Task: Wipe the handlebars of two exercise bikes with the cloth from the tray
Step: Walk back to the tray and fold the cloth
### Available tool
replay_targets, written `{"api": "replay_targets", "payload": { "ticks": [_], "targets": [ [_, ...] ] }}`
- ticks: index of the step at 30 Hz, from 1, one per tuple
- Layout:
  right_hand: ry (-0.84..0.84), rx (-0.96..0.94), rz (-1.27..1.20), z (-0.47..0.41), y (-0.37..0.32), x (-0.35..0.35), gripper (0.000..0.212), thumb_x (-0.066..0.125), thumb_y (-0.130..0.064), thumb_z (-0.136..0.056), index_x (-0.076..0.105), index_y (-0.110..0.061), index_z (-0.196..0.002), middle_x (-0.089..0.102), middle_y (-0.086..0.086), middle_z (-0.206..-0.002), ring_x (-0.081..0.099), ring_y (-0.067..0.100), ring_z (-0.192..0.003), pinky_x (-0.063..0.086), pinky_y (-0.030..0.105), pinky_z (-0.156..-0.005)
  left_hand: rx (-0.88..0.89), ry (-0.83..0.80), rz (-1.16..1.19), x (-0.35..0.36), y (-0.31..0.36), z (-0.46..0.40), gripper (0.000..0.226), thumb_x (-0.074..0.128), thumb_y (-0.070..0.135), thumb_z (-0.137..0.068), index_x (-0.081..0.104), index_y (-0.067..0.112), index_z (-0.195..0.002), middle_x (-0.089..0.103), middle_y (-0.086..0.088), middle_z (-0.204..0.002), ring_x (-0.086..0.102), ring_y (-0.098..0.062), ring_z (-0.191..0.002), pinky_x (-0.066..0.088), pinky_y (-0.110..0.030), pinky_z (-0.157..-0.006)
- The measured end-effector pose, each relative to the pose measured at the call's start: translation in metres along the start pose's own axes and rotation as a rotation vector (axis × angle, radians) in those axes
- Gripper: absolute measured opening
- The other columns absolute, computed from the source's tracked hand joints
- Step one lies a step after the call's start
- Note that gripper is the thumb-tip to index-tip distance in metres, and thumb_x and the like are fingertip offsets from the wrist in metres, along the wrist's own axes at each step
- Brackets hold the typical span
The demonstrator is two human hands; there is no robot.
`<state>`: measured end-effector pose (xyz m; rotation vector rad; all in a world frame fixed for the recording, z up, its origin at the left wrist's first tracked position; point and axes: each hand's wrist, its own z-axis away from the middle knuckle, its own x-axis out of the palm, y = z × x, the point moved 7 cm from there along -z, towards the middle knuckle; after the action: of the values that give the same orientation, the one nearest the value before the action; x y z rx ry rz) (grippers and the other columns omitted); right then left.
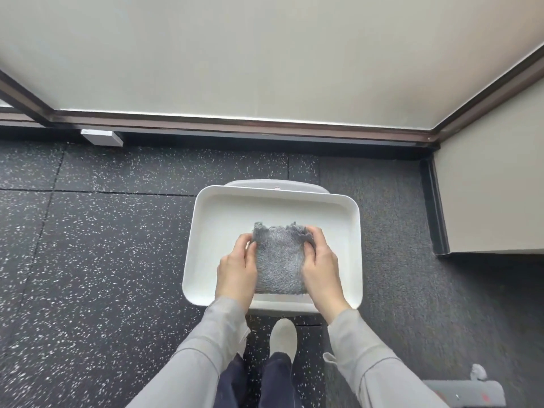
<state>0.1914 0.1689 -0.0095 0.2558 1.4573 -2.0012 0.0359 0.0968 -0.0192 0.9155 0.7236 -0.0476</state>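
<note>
Cloth point(279, 260) clamped by left grip point(237, 267) at 9 o'clock, right grip point(319, 265) at 3: lift level, clear of tray point(350, 245) rim.

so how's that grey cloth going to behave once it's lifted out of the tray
The grey cloth looks like soft, fluffy terry with a ragged far edge, so it will probably flop and unfold rather than hold its folded shape. It seems light. The left hand and right hand pinch its sides over the white tray; the fuzzy pile should grip well, not slip.
</note>
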Motion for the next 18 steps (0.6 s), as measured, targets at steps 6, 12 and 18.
{"api": "replay_targets", "payload": {
  "ticks": [6, 12, 18],
  "targets": [
    [-0.039, -0.075, 0.172, -0.027, 0.019, 0.02, 0.03, 0.041, -0.008, -0.097, 0.048, -0.023, -0.121, 0.065, 0.005, -0.11, 0.057, 0.021, -0.092, 0.038, 0.025, -0.076, -0.05, -0.012, -0.035, 0.015, -0.022, -0.023, 0.011, 0.04, 0.025, -0.097, 0.05, 0.024, -0.101, 0.059, -0.009, -0.064, 0.055, -0.033, -0.061, 0.049, -0.045, -0.061],
    [0.127, -0.237, 0.484, -0.014, 0.015, 0.013, 0.046, 0.056, -0.017, -0.09, 0.039, -0.014, -0.132, 0.052, 0.009, -0.121, 0.053, 0.024, -0.106, 0.047, 0.036, -0.089, 0.063, 0.113, -0.395, 0.006, -0.021, -0.018, 0.034, 0.048, 0.032, -0.093, 0.042, 0.018, -0.123, 0.059, -0.006, -0.107, 0.061, -0.03, -0.087, 0.048, -0.038, -0.067],
    [-0.249, -0.47, 0.971, 0.001, 0.023, 0.044, 0.07, 0.036, -0.043, -0.095, 0.007, -0.012, -0.151, 0.004, 0.005, -0.16, 0.001, 0.022, -0.147, 0.008, 0.044, -0.119, 0.472, -0.127, -0.939, 0.034, -0.017, -0.006, 0.074, 0.015, 0.061, -0.088, 0.001, 0.02, -0.148, 0.002, -0.002, -0.157, 0.007, -0.023, -0.145, 0.016, -0.043, -0.117]
  ]
}}
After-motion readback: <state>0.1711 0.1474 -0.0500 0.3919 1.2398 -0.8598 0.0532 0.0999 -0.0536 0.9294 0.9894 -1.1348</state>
